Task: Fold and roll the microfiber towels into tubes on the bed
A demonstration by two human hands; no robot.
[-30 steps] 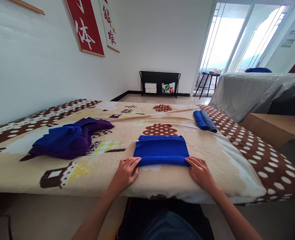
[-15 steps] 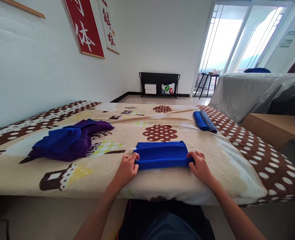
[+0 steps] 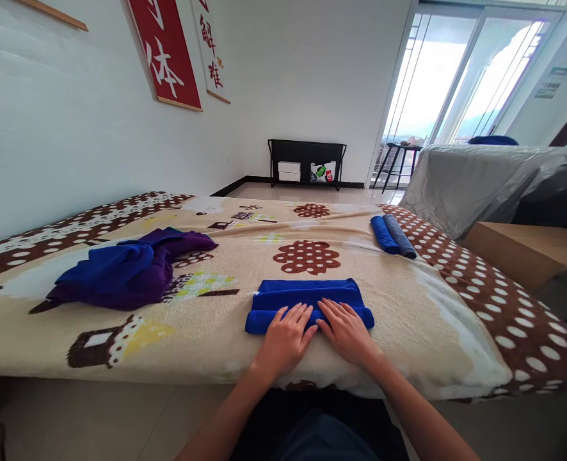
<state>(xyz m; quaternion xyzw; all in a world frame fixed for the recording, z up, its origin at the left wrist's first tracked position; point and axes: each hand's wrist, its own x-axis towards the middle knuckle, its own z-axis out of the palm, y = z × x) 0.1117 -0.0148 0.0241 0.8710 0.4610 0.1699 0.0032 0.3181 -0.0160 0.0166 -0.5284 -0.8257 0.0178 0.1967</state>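
Blue towel: a bright blue towel [image 3: 307, 299] folded into a thick band, lying across the near edge of the bed, straight ahead of the person.
Left hand: the left hand [image 3: 286, 338] lies flat on the towel's middle, palm down, fingers spread slightly; it covers part of the near fold.
Right hand: the right hand [image 3: 348, 331] lies flat just beside the left, fingers extended, hiding the towel's near edge there.
Bed: a blanket [image 3: 408, 301] printed with brown dotted shapes covers the bed; its left and right ends are cut off.
Cloth heap: a crumpled pile of blue and purple cloth [image 3: 125, 272] lies well to the left; how many pieces it holds cannot be told.
Rolled towels: a blue roll [image 3: 383, 234] and a grey roll [image 3: 399, 235] touch side by side at the far right.
Background: a dark shelf [image 3: 307, 163] by the far wall holds small items too small to identify.
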